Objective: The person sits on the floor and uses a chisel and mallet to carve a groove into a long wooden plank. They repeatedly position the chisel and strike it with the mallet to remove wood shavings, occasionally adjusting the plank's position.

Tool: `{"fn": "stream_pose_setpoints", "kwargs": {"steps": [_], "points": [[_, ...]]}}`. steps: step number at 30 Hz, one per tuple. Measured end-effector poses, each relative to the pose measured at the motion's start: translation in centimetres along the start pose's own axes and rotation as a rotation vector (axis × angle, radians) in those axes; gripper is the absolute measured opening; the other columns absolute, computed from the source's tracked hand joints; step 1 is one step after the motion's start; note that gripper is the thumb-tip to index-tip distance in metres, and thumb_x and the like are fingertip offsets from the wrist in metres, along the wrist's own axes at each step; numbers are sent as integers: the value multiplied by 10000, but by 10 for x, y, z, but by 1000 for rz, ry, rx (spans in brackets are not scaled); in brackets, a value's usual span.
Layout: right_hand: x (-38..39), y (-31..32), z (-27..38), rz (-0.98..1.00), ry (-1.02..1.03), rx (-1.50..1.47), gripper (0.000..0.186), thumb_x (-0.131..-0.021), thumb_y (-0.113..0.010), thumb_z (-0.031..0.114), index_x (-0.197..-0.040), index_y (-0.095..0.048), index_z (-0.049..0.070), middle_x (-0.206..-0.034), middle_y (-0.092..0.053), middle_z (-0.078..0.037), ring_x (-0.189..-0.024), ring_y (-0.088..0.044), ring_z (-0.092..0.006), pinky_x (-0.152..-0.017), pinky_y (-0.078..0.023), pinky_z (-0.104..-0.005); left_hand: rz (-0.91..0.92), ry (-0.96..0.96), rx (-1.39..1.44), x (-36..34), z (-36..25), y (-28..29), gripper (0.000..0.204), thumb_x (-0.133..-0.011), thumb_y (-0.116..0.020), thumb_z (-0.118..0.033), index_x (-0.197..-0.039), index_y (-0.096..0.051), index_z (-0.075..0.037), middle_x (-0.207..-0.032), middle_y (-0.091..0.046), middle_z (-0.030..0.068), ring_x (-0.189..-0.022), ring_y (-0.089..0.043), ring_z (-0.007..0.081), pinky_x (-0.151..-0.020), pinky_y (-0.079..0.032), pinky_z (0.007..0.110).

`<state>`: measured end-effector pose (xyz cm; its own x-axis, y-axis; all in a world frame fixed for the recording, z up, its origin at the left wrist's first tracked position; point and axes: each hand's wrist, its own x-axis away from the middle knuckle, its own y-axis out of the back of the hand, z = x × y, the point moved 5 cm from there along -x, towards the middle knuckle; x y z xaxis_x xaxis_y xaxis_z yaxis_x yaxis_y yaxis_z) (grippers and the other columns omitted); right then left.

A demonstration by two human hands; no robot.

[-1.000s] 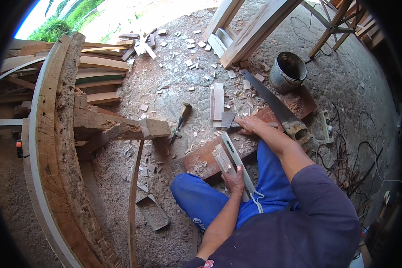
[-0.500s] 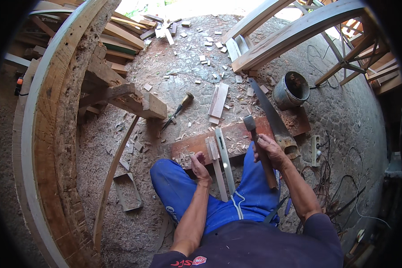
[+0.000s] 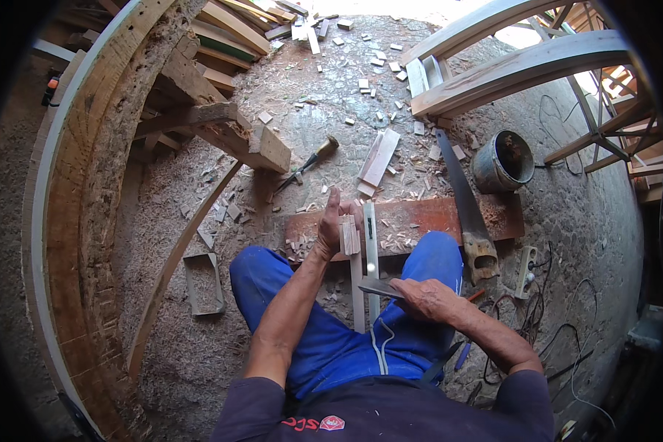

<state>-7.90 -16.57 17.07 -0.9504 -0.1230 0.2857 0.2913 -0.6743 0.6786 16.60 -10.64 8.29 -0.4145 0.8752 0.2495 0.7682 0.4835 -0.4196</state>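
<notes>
My left hand (image 3: 331,227) is closed around the far end of a narrow wooden strip (image 3: 350,237), its fingers partly hidden behind the wood. The strip lies lengthwise between my knees, its far end over a reddish-brown board (image 3: 420,216). Beside it on the right runs a long pale strip (image 3: 371,243) with a dark slot near its far end. My right hand (image 3: 429,299) is closed on a hammer (image 3: 379,288), seen foreshortened above my right thigh and pointing left across the pale strip. Most of its handle is hidden by the hand.
A handsaw (image 3: 464,195) lies across the board's right part, near a bucket (image 3: 503,161). A chisel (image 3: 307,165) and wood offcuts (image 3: 379,157) lie ahead. Large curved timber (image 3: 70,243) stands left, above a metal box (image 3: 204,284). A power strip (image 3: 525,271) and cables lie right.
My left hand has moved forward and taken hold of the wooden strip. My right hand has come nearer and left, turning the hammer from upright to pointing left. The view has shifted slightly.
</notes>
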Motion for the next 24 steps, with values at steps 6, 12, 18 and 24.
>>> {"fn": "stream_pose_setpoints", "kwargs": {"steps": [6,12,18,24], "points": [[-51,-1,-35,93,123,258,205,-1002,-538,226,-1128,-499,68,-825,-619,-156,-712,-711,-384,-601,-553,-515,-25,-30,-36,12,-28,-20,875,-1031,-216,-738,-615,-571,-56,-612,-546,62,-590,-520,167,-616,-422,283],[-58,17,3,51,334,186,186,-980,-551,197,-1073,-496,45,-824,-626,-182,-730,-715,-384,-586,-562,-512,-111,24,-72,27,-37,-6,857,-1057,-211,-674,-619,-580,-36,-623,-556,105,-637,-523,198,-682,-427,305],[-99,-7,-56,75,154,297,378,-1041,-548,434,-988,-518,60,-678,-693,-162,-667,-723,-411,-599,-585,-506,-37,28,-38,22,-34,-20,840,-1067,-216,-640,-612,-573,-30,-611,-554,113,-626,-535,206,-670,-436,317],[-80,8,0,34,409,270,223,-1005,-553,264,-1022,-507,46,-809,-657,-157,-748,-746,-338,-604,-596,-475,-120,19,-116,26,-49,-16,820,-1072,-212,-622,-604,-545,-37,-605,-546,110,-613,-524,203,-661,-433,323]]}}
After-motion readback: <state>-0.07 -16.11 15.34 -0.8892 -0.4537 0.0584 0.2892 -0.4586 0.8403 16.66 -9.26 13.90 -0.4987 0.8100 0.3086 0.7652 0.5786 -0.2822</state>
